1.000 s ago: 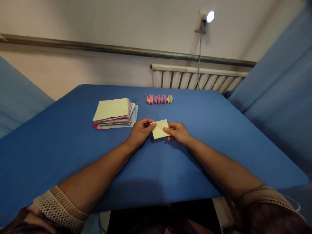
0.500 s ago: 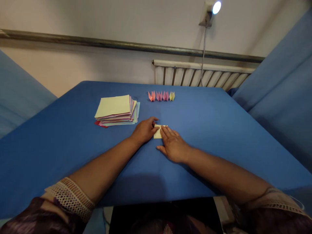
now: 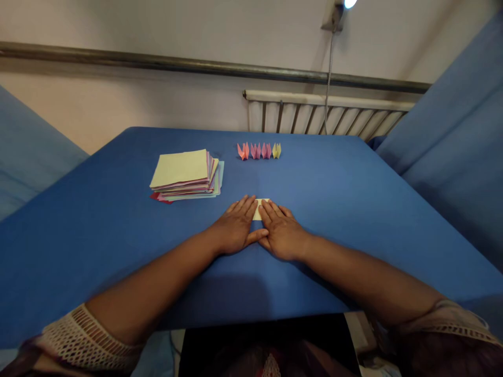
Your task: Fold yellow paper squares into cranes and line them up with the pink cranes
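Observation:
A small folded piece of pale yellow paper [image 3: 258, 212] lies on the blue table in front of me. My left hand [image 3: 236, 228] rests flat over its left side, fingers stretched out and pointing away from me. Over the right side lies my right hand [image 3: 283, 230], also flat, with its fingers extended. The two thumbs meet just below the paper. Only a narrow strip of the paper shows between the hands; the rest is hidden under the fingers.
A thick stack of coloured paper [image 3: 183, 170], yellow on top, sits left of my hands. Several small folded paper figures [image 3: 259, 151], orange, pink and yellow, stand in a row farther back. Behind the blue table [image 3: 338, 199] are a radiator [image 3: 298, 99] and a wall pipe [image 3: 176, 64].
My left hand has gone from holding the paper's left edge with curled fingers to lying flat on it, thumb now touching the right hand. The right hand has stayed nearly still.

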Tool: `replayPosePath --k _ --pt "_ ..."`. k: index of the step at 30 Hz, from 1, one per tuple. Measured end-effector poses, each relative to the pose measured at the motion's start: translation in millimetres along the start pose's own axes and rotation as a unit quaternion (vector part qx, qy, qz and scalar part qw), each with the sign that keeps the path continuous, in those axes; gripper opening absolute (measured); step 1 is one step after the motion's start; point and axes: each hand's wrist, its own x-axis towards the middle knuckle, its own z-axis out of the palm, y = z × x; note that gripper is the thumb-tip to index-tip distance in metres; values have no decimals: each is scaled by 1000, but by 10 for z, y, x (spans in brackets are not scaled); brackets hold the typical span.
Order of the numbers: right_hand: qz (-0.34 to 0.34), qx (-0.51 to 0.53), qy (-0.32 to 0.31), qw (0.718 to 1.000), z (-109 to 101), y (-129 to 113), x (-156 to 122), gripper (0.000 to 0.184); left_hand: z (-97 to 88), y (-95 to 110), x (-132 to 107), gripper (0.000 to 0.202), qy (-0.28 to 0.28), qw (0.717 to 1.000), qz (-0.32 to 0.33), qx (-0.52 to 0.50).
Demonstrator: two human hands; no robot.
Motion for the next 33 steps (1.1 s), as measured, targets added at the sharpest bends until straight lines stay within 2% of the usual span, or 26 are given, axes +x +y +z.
replayPosePath --k 6,8,11,15,19,22,25,29,33 --pt "4 -13 -20 1000 -73 -28 -31 79 -144 -125 -301 87 -21 997 50 47" --pt "0 -22 -17 1000 -89 -38 -29 79 -216 -137 -360 78 -36 994 71 76" --pt "5 -41 -24 999 -102 -4 -6 82 -291 -155 -350 65 -32 992 80 93" --pt "75 -59 -29 995 -153 163 57 85 -278 -207 -250 45 7 993 87 77" --pt "81 -48 4 995 -272 314 79 75 -234 -240 -141 38 53 991 106 55" --pt "7 -12 64 998 -328 313 62 58 -234 -261 -85 40 61 991 118 30" --pt "-61 35 68 995 -292 267 68 39 -247 -307 -65 42 54 991 121 3" --pt "-33 55 54 996 -207 277 136 33 -252 -362 -65 42 47 993 105 -16" --pt "4 80 47 996 -216 342 185 24 -259 -355 -24 39 48 995 76 -38"
